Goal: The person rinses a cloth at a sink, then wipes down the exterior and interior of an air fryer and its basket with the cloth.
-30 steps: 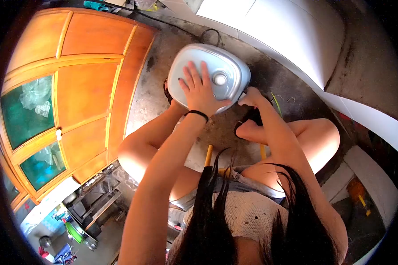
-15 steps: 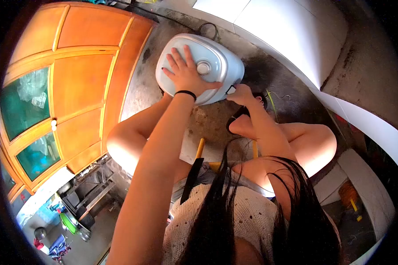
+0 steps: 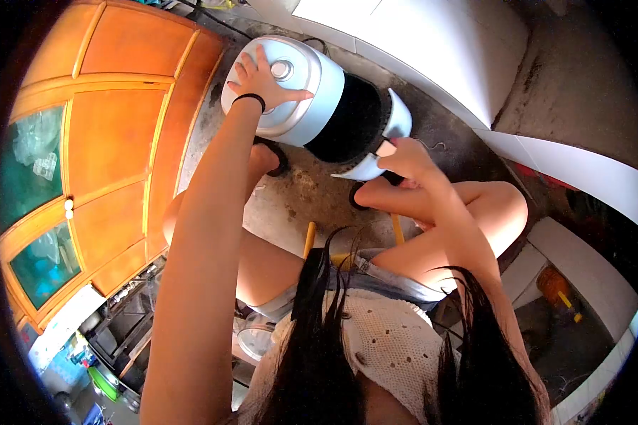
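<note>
A light blue air fryer [image 3: 324,99] with a round knob on top stands on the floor in front of me. My left hand [image 3: 261,81] lies spread on its top beside the knob, holding nothing. Out of its front juts the black basket drawer [image 3: 353,117], with a light blue curved front panel. My right hand [image 3: 407,157] is closed around the handle of that drawer. The dark inside of the basket shows no contents that I can make out.
An orange wooden cabinet [image 3: 117,142] with green glass panes stands at the left. White tiled surfaces [image 3: 432,49] run along the right. My knees flank the air fryer's near side, and yellow stool legs [image 3: 310,239] show below me. Pots and kitchenware sit at the lower left.
The basket drawer has slid out of the air fryer toward the right, drawn by my right hand. My left hand has stayed pressed on the top.
</note>
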Tool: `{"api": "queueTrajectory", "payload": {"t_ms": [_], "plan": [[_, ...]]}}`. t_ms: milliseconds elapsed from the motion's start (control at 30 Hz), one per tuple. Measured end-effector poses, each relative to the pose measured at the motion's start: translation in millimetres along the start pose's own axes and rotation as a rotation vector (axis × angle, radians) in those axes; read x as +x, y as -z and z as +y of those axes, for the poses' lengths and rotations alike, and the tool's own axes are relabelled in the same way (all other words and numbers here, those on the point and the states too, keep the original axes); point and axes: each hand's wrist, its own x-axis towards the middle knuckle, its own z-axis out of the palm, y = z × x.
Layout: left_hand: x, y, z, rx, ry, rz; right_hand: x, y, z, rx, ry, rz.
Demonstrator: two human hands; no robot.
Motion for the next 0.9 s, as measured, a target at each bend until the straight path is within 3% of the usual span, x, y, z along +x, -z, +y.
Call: {"api": "queueTrajectory", "payload": {"t_ms": [67, 133, 233, 433, 733, 867, 900], "plan": [[6.8, -0.5, -7.6, -0.018, 0.008, -0.001, -38.0, 27.4, -15.1, 0.125, -0.196, -0.037], [14.2, -1.2, -19.5, -0.053, 0.001, 0.002, -60.3, 39.2, -6.8, -0.014, -0.125, 0.005], [21.4, -1.1, -32.4, -0.124, -0.009, 0.001, -101.7, 49.3, 3.8, 0.049, -0.044, 0.135], [19.0, -0.4, -32.6, -0.154, 0.004, 0.003, -179.7, 52.5, -6.7, 0.303, -0.061, 0.35], [-1.2, -2.5, 6.0, -0.038, 0.079, 0.015, -215.4, 38.8, -27.7, 0.639, 0.211, 0.465], [10.2, -52.0, 11.9, -0.057, 0.064, 0.168, -227.8, 39.5, -35.2, 0.697, 0.255, 0.46], [28.5, -88.7, 6.7, 0.087, 0.083, 0.37, -230.8, 40.3, -36.1, 0.681, 0.261, 0.464]]}}
